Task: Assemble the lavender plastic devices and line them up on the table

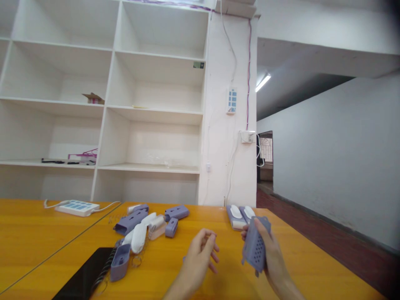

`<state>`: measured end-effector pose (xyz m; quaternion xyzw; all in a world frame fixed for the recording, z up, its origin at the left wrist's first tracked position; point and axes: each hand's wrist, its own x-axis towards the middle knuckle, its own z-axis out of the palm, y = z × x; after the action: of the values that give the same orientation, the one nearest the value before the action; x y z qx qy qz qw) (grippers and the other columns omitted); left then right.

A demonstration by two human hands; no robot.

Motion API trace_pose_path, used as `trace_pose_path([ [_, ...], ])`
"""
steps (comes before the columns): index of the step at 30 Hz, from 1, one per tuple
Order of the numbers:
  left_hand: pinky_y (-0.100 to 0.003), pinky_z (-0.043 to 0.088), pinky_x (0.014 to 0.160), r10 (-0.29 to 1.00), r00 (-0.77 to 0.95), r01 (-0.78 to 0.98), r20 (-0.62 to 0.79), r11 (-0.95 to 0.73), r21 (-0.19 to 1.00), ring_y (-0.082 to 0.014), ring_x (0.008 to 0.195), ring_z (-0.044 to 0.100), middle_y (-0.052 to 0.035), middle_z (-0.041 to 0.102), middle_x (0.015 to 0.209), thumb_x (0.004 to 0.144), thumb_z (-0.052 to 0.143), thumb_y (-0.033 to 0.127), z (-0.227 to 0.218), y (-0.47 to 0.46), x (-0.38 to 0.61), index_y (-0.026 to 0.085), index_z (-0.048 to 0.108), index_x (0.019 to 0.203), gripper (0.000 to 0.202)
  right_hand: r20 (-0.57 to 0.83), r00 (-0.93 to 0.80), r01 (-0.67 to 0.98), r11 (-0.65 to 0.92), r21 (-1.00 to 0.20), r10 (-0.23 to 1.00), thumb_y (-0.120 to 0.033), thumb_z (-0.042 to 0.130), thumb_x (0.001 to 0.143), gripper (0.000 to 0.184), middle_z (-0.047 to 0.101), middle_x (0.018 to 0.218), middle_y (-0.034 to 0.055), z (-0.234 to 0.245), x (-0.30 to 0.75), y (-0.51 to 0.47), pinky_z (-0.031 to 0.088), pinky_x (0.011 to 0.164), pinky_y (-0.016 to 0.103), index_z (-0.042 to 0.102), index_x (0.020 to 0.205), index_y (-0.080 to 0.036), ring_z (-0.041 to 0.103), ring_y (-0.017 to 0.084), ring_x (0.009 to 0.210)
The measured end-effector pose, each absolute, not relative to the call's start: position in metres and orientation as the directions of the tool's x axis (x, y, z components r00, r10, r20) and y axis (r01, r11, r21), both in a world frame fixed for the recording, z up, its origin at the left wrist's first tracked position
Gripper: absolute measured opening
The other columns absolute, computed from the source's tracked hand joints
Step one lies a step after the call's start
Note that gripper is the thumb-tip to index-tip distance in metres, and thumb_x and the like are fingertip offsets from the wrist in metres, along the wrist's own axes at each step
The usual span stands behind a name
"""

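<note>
My right hand (269, 254) is closed round a lilac plastic shell (254, 246) with a grid of small holes, held upright above the orange table (312, 266). My left hand (200, 252) hovers just left of it, fingers loosely curled and apart, holding nothing that I can see. Two lilac parts with white oval inserts (239, 216) lie on the table just behind my right hand.
A heap of lilac and white plastic parts (142, 227) lies to the left, with a lilac cup-shaped piece (119, 261) and a black tablet (84, 277) near the front. A white power strip (76, 207) sits at the back left. White shelving (106, 104) rises behind.
</note>
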<state>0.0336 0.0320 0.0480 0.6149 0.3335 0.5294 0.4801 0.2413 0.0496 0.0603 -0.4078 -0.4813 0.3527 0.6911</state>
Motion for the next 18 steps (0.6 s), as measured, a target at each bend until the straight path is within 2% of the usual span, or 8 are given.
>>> trace_pose_path([
  [1, -0.023, 0.045, 0.045, 0.925, 0.227, -0.096, 0.304, -0.289, 0.953, -0.0177, 0.068, 0.059, -0.0044, 0.056, 0.086, 0.086, 0.049, 0.061, 0.043, 0.034, 0.036, 0.018, 0.054, 0.103, 0.047, 0.34, 0.297, -0.175, 0.401, -0.899, 0.892, -0.062, 0.06, 0.083, 0.051, 0.074, 0.082, 0.0074, 0.058, 0.244, 0.054, 0.057, 0.06, 0.033, 0.066, 0.101, -0.015, 0.07, 0.026, 0.073],
  [3, -0.024, 0.047, 0.049, 0.928, 0.237, -0.016, 0.286, -0.29, 0.957, -0.0184, 0.071, 0.059, -0.0048, 0.058, 0.087, 0.086, 0.052, 0.058, 0.029, 0.035, 0.042, 0.018, 0.056, 0.102, 0.043, 0.328, 0.323, -0.233, 0.411, -0.882, 0.888, -0.06, 0.065, 0.08, 0.048, 0.074, 0.087, 0.0063, 0.052, 0.246, 0.06, 0.058, 0.062, 0.031, 0.066, 0.101, -0.017, 0.071, 0.025, 0.079],
  [6, -0.029, 0.048, 0.068, 0.909, 0.254, 0.144, 0.331, -0.374, 0.916, -0.0183, 0.079, 0.059, -0.0055, 0.062, 0.091, 0.084, 0.062, 0.042, 0.008, 0.035, 0.049, 0.018, 0.061, 0.11, 0.036, 0.335, 0.366, -0.243, 0.437, -0.866, 0.868, -0.057, 0.07, 0.078, 0.047, 0.074, 0.092, 0.0038, 0.041, 0.239, 0.066, 0.059, 0.071, 0.031, 0.065, 0.105, -0.019, 0.071, 0.025, 0.088],
  [8, -0.031, 0.047, 0.078, 0.898, 0.284, 0.181, 0.336, -0.394, 0.901, -0.019, 0.083, 0.059, -0.0068, 0.064, 0.098, 0.08, 0.068, 0.035, -0.002, 0.034, 0.052, 0.018, 0.06, 0.119, 0.044, 0.334, 0.36, -0.253, 0.436, -0.864, 0.871, -0.057, 0.068, 0.08, 0.046, 0.074, 0.094, 0.0035, 0.037, 0.233, 0.067, 0.059, 0.073, 0.032, 0.064, 0.106, -0.019, 0.071, 0.025, 0.091],
  [13, -0.037, 0.044, 0.09, 0.911, 0.264, 0.234, 0.317, -0.379, 0.895, -0.0269, 0.098, 0.058, -0.0117, 0.061, 0.118, 0.066, 0.078, 0.029, -0.007, 0.033, 0.055, 0.017, 0.054, 0.133, 0.072, 0.316, 0.349, -0.305, 0.425, -0.852, 0.883, -0.056, 0.068, 0.08, 0.045, 0.074, 0.093, 0.0046, 0.044, 0.227, 0.062, 0.061, 0.072, 0.034, 0.064, 0.104, -0.018, 0.071, 0.027, 0.092],
  [16, -0.039, 0.041, 0.094, 0.906, 0.257, 0.293, 0.335, -0.404, 0.867, -0.0289, 0.102, 0.057, -0.0123, 0.063, 0.116, 0.066, 0.077, 0.029, -0.004, 0.033, 0.06, 0.016, 0.054, 0.134, 0.073, 0.246, 0.299, -0.401, 0.355, -0.845, 0.922, -0.06, 0.066, 0.08, 0.048, 0.074, 0.087, 0.0056, 0.049, 0.227, 0.056, 0.061, 0.069, 0.037, 0.065, 0.102, -0.017, 0.072, 0.028, 0.085],
  [18, -0.037, 0.043, 0.09, 0.901, 0.267, 0.304, 0.341, -0.415, 0.858, -0.0272, 0.097, 0.058, -0.01, 0.064, 0.111, 0.067, 0.076, 0.027, -0.001, 0.034, 0.064, 0.017, 0.054, 0.135, 0.072, 0.187, 0.246, -0.456, 0.283, -0.844, 0.951, -0.062, 0.064, 0.08, 0.05, 0.074, 0.082, 0.0058, 0.05, 0.224, 0.053, 0.062, 0.067, 0.037, 0.065, 0.1, -0.016, 0.073, 0.028, 0.082],
])
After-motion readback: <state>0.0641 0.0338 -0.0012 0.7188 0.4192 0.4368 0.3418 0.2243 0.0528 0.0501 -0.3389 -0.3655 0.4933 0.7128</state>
